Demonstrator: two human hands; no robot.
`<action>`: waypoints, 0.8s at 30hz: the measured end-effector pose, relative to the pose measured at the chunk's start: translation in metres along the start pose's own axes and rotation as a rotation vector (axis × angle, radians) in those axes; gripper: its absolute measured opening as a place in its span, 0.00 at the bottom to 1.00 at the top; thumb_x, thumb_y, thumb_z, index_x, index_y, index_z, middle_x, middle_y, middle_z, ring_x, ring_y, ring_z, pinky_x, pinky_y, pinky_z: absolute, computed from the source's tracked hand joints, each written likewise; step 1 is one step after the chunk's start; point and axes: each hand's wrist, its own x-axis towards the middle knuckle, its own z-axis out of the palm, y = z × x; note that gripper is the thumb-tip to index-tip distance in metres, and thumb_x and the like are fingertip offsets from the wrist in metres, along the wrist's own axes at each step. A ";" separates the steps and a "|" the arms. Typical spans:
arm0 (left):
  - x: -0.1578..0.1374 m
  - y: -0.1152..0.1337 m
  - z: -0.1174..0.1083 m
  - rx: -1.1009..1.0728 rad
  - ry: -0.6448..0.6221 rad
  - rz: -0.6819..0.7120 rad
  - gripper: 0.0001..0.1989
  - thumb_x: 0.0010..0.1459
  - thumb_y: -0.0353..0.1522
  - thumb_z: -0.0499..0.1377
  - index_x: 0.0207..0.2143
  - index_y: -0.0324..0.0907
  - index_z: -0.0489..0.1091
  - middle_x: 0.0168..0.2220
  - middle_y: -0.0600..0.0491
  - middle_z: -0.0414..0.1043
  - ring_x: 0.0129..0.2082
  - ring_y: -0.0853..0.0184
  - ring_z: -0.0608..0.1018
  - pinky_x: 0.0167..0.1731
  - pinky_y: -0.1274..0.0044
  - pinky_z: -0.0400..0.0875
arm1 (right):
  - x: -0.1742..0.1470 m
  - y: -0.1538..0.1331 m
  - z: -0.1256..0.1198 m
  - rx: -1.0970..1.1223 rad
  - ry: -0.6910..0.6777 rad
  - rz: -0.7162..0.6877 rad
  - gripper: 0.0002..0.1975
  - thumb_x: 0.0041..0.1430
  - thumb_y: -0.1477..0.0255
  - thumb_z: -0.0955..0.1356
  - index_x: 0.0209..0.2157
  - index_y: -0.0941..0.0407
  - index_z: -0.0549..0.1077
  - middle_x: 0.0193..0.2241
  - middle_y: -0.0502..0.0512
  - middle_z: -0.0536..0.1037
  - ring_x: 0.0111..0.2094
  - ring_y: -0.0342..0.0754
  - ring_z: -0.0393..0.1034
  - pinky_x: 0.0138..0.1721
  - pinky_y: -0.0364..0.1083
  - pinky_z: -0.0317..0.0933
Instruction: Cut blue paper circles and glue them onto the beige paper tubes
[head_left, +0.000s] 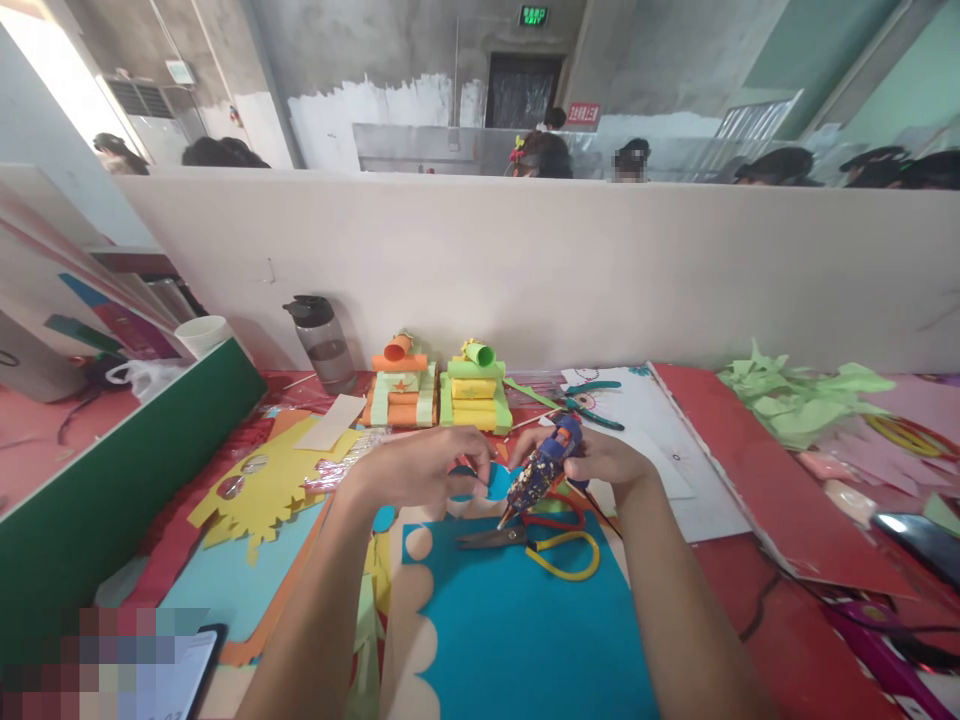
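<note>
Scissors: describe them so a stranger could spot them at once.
Find the big blue sheet at the bottom centre. Across its far end lie the scissors, just below the tip of the glue gun in view. One handle loop is red, the other yellow, unlike the teal-handled pliers farther back.

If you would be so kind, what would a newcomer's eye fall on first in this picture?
Probably the large blue sheet in the lower middle, with scissors lying on it. Near its upper edge, the right hand holds a speckled glue gun, nozzle down. Farther back, an orange paper model and a green-and-yellow one stand before the pale partition.
</note>
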 end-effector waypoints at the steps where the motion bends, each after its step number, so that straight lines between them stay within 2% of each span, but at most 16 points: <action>1: 0.000 0.001 0.000 0.004 -0.005 -0.016 0.04 0.62 0.31 0.58 0.37 0.42 0.71 0.44 0.48 0.73 0.40 0.63 0.75 0.38 0.74 0.68 | 0.000 -0.001 0.000 0.009 -0.010 0.014 0.38 0.55 0.48 0.72 0.57 0.62 0.69 0.44 0.64 0.78 0.43 0.55 0.75 0.41 0.49 0.69; 6: -0.004 0.003 0.002 0.053 0.039 -0.087 0.08 0.66 0.34 0.52 0.42 0.42 0.68 0.42 0.48 0.73 0.37 0.65 0.73 0.35 0.74 0.66 | 0.002 -0.008 0.002 0.002 -0.033 0.020 0.39 0.54 0.46 0.71 0.56 0.62 0.70 0.44 0.65 0.78 0.43 0.56 0.75 0.41 0.49 0.70; 11: -0.005 -0.001 0.001 0.072 0.310 -0.129 0.05 0.66 0.31 0.50 0.38 0.44 0.65 0.35 0.53 0.73 0.31 0.67 0.72 0.30 0.75 0.63 | 0.003 -0.011 0.002 -0.039 -0.025 0.006 0.38 0.55 0.46 0.70 0.56 0.61 0.71 0.45 0.65 0.78 0.46 0.57 0.73 0.40 0.48 0.69; 16: -0.007 -0.009 -0.004 0.011 0.542 -0.127 0.03 0.62 0.32 0.57 0.34 0.44 0.65 0.33 0.55 0.74 0.33 0.67 0.76 0.32 0.76 0.68 | 0.001 -0.008 0.002 -0.007 -0.016 0.022 0.38 0.54 0.47 0.71 0.56 0.61 0.70 0.42 0.63 0.79 0.39 0.53 0.75 0.39 0.48 0.68; 18: -0.009 -0.010 -0.007 -0.035 0.600 -0.121 0.04 0.61 0.32 0.59 0.33 0.44 0.65 0.32 0.55 0.74 0.33 0.68 0.76 0.34 0.76 0.70 | 0.001 -0.010 0.002 0.012 -0.023 0.025 0.38 0.54 0.46 0.71 0.56 0.61 0.71 0.41 0.62 0.79 0.37 0.52 0.75 0.39 0.47 0.68; 21: -0.014 -0.007 -0.012 -0.180 0.700 -0.077 0.06 0.60 0.33 0.62 0.35 0.43 0.66 0.32 0.56 0.73 0.32 0.69 0.77 0.34 0.77 0.72 | -0.001 -0.012 0.003 0.008 -0.024 0.014 0.37 0.54 0.46 0.71 0.53 0.61 0.72 0.40 0.62 0.80 0.40 0.55 0.75 0.39 0.48 0.68; 22: -0.015 -0.005 -0.013 -0.255 0.720 -0.047 0.07 0.60 0.33 0.63 0.35 0.42 0.66 0.31 0.56 0.73 0.32 0.70 0.77 0.34 0.78 0.73 | -0.002 -0.012 0.003 -0.003 -0.002 0.009 0.37 0.53 0.45 0.71 0.52 0.61 0.73 0.39 0.62 0.80 0.41 0.56 0.75 0.39 0.49 0.69; 24: -0.020 0.000 -0.014 -0.416 0.725 0.035 0.08 0.59 0.33 0.65 0.36 0.42 0.67 0.32 0.56 0.72 0.34 0.70 0.78 0.36 0.78 0.75 | -0.003 -0.008 0.003 -0.026 0.144 -0.011 0.35 0.52 0.44 0.72 0.48 0.60 0.75 0.37 0.61 0.80 0.41 0.56 0.75 0.39 0.49 0.69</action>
